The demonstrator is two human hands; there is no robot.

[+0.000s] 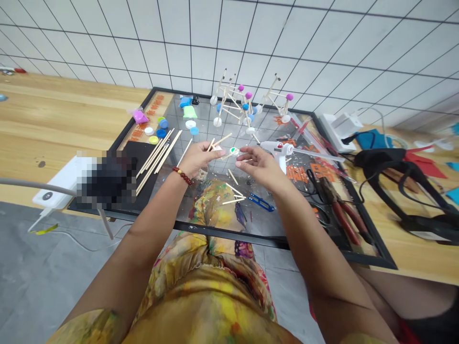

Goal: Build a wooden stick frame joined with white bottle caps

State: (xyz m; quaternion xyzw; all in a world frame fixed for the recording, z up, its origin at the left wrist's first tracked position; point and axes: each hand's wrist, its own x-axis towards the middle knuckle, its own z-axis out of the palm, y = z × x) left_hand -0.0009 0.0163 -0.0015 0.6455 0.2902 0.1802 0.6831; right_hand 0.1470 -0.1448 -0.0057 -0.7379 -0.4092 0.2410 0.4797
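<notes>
My left hand (196, 159), with a beaded bracelet at the wrist, is closed on a few thin wooden sticks (223, 140) that seem joined at angles. Just right of its fingertips is a small white disc (234, 151) with a green middle. My right hand (263, 167) is beside that disc, its thumb and fingers apart; whether a fingertip touches the disc I cannot tell. Behind the right hand lies a white glue gun (278, 147) with a clear glue stick in its back. Short sticks (234, 195) and a blue tool (261, 202) rest below the hands.
Stick models (229, 107) with coloured balls and white wheels stand at the back. Long sticks (158, 155) lie left, near coloured clay (190, 112) and lids. Pliers (342, 205), a black strap (394, 191) and a power strip (333, 131) are right. A white device (60, 184) sits left.
</notes>
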